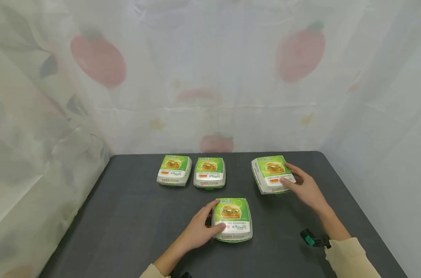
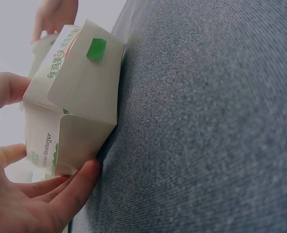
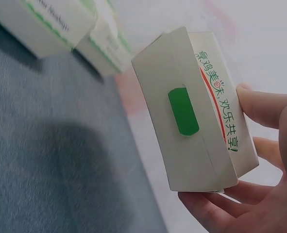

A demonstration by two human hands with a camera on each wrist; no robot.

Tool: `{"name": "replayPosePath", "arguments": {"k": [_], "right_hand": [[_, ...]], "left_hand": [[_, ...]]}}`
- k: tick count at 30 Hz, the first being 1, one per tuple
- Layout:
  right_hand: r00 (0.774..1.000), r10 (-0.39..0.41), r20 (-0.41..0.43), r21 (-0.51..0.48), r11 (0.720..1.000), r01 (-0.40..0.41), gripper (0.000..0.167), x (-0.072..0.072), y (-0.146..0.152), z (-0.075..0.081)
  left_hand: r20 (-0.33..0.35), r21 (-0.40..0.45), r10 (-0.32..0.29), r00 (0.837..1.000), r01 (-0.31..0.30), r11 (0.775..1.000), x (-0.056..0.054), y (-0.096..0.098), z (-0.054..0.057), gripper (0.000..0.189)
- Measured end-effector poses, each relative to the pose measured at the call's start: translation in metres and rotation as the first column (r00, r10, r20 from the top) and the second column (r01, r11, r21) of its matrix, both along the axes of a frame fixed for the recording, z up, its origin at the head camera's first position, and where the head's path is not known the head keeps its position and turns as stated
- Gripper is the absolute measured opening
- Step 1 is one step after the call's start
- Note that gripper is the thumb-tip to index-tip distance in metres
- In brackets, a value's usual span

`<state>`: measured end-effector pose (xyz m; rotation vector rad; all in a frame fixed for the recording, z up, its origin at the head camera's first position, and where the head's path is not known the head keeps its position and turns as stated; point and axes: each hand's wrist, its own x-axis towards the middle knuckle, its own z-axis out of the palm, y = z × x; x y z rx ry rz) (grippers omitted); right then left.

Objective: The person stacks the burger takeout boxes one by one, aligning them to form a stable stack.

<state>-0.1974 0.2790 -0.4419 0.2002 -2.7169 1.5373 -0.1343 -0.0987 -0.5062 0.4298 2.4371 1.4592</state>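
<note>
Near the front of the table, my left hand [image 1: 200, 228] holds a green and white hamburger box [image 1: 232, 216] by its left side, the thumb on the lid. In the left wrist view that box [image 2: 80, 82] sits on the table, a green tab at its front. Further back on the right, my right hand [image 1: 309, 189] grips a second hamburger box [image 1: 271, 173] at its right edge. The right wrist view shows this box [image 3: 182, 160] tilted and held off the table, its lid closed by a green tab.
Two more hamburger boxes, one on the left [image 1: 173, 170] and one beside it [image 1: 209, 172], stand with a narrow gap near the back edge of the dark table [image 1: 127, 224]. A pale curtain [image 1: 210, 69] with fruit prints hangs behind; other sheets hang at both sides.
</note>
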Motion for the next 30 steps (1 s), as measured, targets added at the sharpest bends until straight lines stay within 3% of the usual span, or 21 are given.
{"name": "replayPosePath", "arguments": {"k": [11,18,30], "right_hand": [[0.995,0.096,-0.029,-0.037,0.995,-0.097,0.072,0.026,-0.024,0.023],[0.981,0.192,-0.033,-0.074,0.978,-0.194,0.069,0.037,-0.036,0.018],[0.967,0.256,-0.021,-0.101,0.961,-0.256,0.066,0.047,-0.056,0.007]], "left_hand": [[0.015,0.010,-0.001,1.000,0.001,1.000,0.000,-0.001,-0.001,0.075],[-0.002,0.005,-0.007,1.000,0.007,1.000,-0.001,0.001,-0.001,0.076],[0.018,0.026,-0.012,1.000,0.011,1.000,0.001,0.001,0.001,0.075]]}}
